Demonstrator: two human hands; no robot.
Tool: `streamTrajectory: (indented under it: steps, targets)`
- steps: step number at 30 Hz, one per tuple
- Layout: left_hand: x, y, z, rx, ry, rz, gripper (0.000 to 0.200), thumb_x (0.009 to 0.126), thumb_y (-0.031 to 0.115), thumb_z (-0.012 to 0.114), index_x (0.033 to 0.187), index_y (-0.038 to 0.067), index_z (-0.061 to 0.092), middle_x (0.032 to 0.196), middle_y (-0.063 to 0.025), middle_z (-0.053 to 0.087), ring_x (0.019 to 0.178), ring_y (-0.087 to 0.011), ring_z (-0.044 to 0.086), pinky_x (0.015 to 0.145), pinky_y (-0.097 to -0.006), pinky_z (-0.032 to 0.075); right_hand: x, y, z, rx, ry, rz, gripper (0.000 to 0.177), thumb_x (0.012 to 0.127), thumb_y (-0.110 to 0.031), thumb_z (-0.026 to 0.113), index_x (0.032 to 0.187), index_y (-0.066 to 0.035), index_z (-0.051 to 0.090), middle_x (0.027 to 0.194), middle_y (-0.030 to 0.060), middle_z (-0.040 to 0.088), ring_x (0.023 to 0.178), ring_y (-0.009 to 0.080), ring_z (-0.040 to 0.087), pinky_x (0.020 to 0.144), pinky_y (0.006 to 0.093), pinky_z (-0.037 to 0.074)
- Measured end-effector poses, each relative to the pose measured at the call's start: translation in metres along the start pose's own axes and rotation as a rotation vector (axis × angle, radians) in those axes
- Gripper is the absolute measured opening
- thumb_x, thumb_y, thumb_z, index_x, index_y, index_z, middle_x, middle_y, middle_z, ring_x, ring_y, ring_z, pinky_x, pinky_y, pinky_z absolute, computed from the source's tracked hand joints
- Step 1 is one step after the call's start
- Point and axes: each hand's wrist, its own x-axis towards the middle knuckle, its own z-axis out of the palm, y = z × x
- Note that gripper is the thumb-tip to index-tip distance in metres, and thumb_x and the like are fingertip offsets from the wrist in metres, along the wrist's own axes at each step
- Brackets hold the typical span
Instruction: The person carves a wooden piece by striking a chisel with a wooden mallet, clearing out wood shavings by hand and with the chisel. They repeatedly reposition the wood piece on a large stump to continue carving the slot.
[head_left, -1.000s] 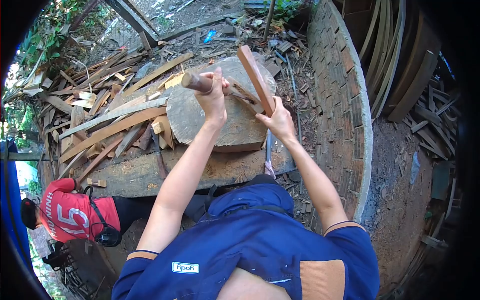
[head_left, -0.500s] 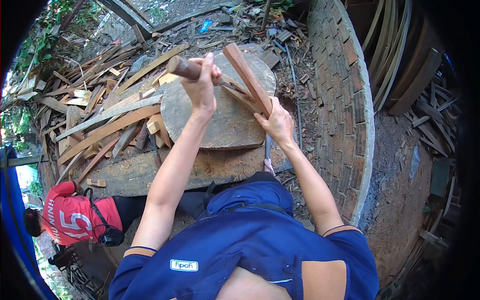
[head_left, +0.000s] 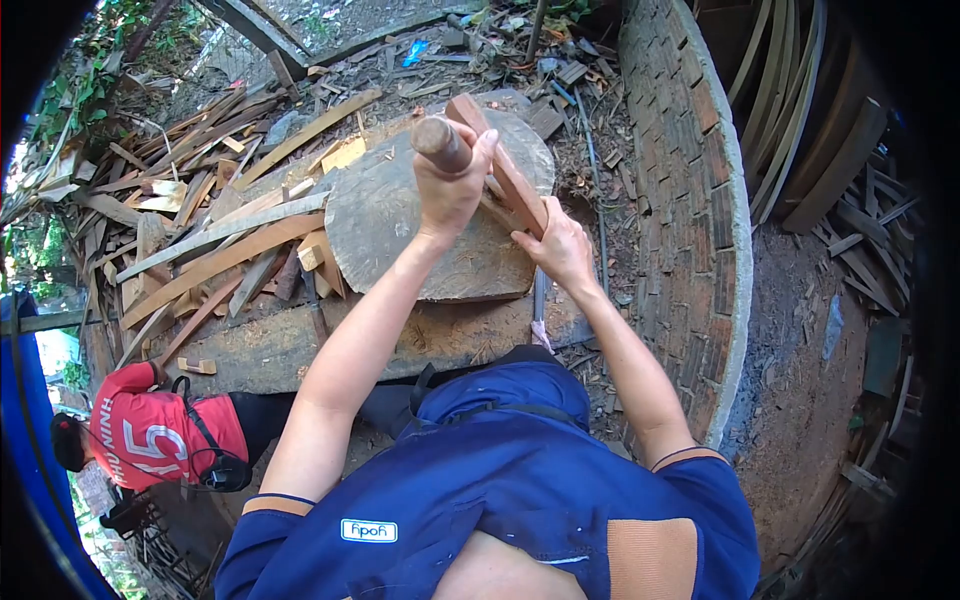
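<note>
My left hand (head_left: 455, 190) is wrapped round the thick wooden handle (head_left: 440, 143) of a tool, its butt end facing up at me. The tool's working end is hidden behind my fist and the wood. My right hand (head_left: 560, 243) grips the lower end of a reddish-brown wooden stick (head_left: 515, 185), which slants up and left to beside my left fist. Both hands are over a broad round chopping block (head_left: 390, 225) with a worn, cut top.
Offcuts and long wood strips (head_left: 225, 255) are heaped left of the block. A curved brick wall (head_left: 690, 200) stands close on the right. At lower left is a person in a red shirt (head_left: 170, 425). A small wood piece (head_left: 195, 366) lies near that person.
My left hand has moved right with the tool, close against the stick, and the handle's butt now points more toward me. My right hand keeps its hold on the stick.
</note>
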Motion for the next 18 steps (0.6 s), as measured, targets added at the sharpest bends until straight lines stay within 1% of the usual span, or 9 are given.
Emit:
streamTrajectory:
  steps: [2, 3, 5, 7, 10, 12, 14, 15, 18]
  targets:
    - [-0.006, 0.003, 0.001, 0.012, 0.001, 0.013, 0.019, 0.089, 0.008, 0.070, 0.080, 0.007, 0.054, 0.064, -0.0007, 0.058, 0.057, -0.0077, 0.057, 0.052, -0.0222, 0.046, 0.014, 0.008, -0.008, 0.095, -0.179, 0.030, 0.049, 0.081, -0.031, 0.075, 0.117, -0.006, 0.054, 0.101, 0.0191, 0.070, 0.091, 0.0331, 0.070, 0.079, 0.0445, 0.056]
    - [-0.009, 0.002, 0.000, -0.017, -0.006, 0.011, 0.018, 0.088, 0.008, 0.072, 0.081, 0.006, 0.056, 0.066, 0.0004, 0.059, 0.058, -0.0066, 0.057, 0.052, -0.0214, 0.046, 0.015, -0.007, -0.027, 0.165, -0.250, 0.083, 0.045, 0.085, -0.033, 0.071, 0.115, -0.003, 0.057, 0.103, 0.0200, 0.070, 0.091, 0.0265, 0.071, 0.079, 0.0422, 0.057]
    - [-0.010, 0.004, 0.001, -0.067, 0.010, -0.006, 0.017, 0.086, 0.008, 0.073, 0.081, 0.005, 0.057, 0.067, 0.0016, 0.060, 0.058, -0.0058, 0.057, 0.052, -0.0210, 0.045, 0.021, -0.019, -0.047, 0.310, -0.187, 0.045, 0.045, 0.092, -0.036, 0.063, 0.118, -0.001, 0.055, 0.098, 0.0209, 0.069, 0.080, 0.0245, 0.070, 0.075, 0.0417, 0.059]
    - [-0.009, 0.010, 0.002, -0.025, 0.020, -0.026, 0.018, 0.086, 0.008, 0.073, 0.080, 0.006, 0.057, 0.067, 0.0017, 0.059, 0.058, -0.0057, 0.057, 0.052, -0.0210, 0.045, 0.014, -0.060, -0.092, 0.385, -0.083, -0.112, 0.045, 0.097, -0.038, 0.054, 0.124, -0.002, 0.052, 0.094, 0.0200, 0.068, 0.077, 0.0248, 0.069, 0.069, 0.0406, 0.056]
    - [-0.004, 0.007, 0.005, -0.013, 0.022, -0.042, 0.017, 0.087, 0.008, 0.073, 0.079, 0.006, 0.058, 0.066, 0.0015, 0.060, 0.058, -0.0055, 0.057, 0.052, -0.0210, 0.045, 0.000, -0.104, -0.138, 0.470, 0.201, -0.598, 0.041, 0.097, -0.033, 0.055, 0.130, -0.008, 0.050, 0.092, 0.0180, 0.068, 0.077, 0.0312, 0.069, 0.068, 0.0418, 0.054]
    - [0.001, 0.008, 0.006, -0.010, -0.025, 0.001, 0.015, 0.087, 0.007, 0.072, 0.079, 0.005, 0.059, 0.066, 0.0009, 0.061, 0.059, -0.0056, 0.058, 0.052, -0.0214, 0.046, -0.012, -0.116, -0.152, 0.304, 0.192, -0.649, 0.047, 0.095, -0.032, 0.057, 0.135, -0.009, 0.046, 0.091, 0.0184, 0.068, 0.077, 0.0329, 0.070, 0.068, 0.0441, 0.055]
    - [0.003, 0.010, 0.006, 0.020, -0.035, 0.046, 0.013, 0.087, 0.006, 0.071, 0.080, 0.005, 0.059, 0.066, 0.0008, 0.061, 0.060, -0.0058, 0.059, 0.052, -0.0215, 0.047, -0.020, -0.111, -0.157, -0.198, -0.015, -0.530, 0.054, 0.094, -0.033, 0.059, 0.140, -0.011, 0.043, 0.089, 0.0182, 0.068, 0.077, 0.0326, 0.070, 0.068, 0.0456, 0.056]
    - [0.005, 0.006, 0.006, -0.010, -0.010, 0.041, 0.014, 0.087, 0.007, 0.071, 0.079, 0.005, 0.059, 0.066, 0.0010, 0.061, 0.059, -0.0058, 0.059, 0.052, -0.0213, 0.047, -0.017, -0.108, -0.155, -0.293, 0.042, -0.644, 0.056, 0.094, -0.035, 0.059, 0.143, -0.012, 0.041, 0.089, 0.0182, 0.067, 0.076, 0.0310, 0.070, 0.067, 0.0448, 0.056]
    - [0.005, 0.001, 0.004, -0.031, -0.009, -0.006, 0.011, 0.086, 0.005, 0.070, 0.080, 0.005, 0.060, 0.066, 0.0008, 0.062, 0.058, -0.0067, 0.060, 0.052, -0.0218, 0.047, -0.024, -0.111, -0.166, -0.184, 0.058, -0.573, 0.055, 0.094, -0.036, 0.058, 0.141, -0.012, 0.042, 0.091, 0.0195, 0.067, 0.077, 0.0333, 0.069, 0.068, 0.0454, 0.056]
